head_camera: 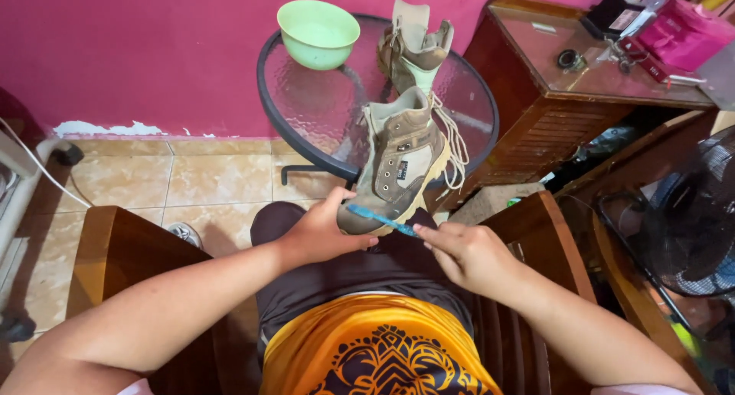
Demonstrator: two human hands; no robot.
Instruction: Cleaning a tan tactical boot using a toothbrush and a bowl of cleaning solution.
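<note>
A tan and brown lace-up boot [402, 165] leans with its toe toward me, its heel resting at the edge of the round glass table [306, 108]. My left hand [325, 230] grips the boot's toe from the left. My right hand [463, 253] pinches the end of a thin blue toothbrush-like stick [380, 220], which lies across the boot's toe and sole edge. A second matching boot [413, 50] stands upright on the table behind it, laces loose.
A pale green bowl [318, 31] sits on the table's far left. A wooden cabinet [582, 81] with small items stands to the right, a dark fan [681, 219] beside my wooden chair [115, 249]. Tiled floor lies to the left, a magenta wall behind.
</note>
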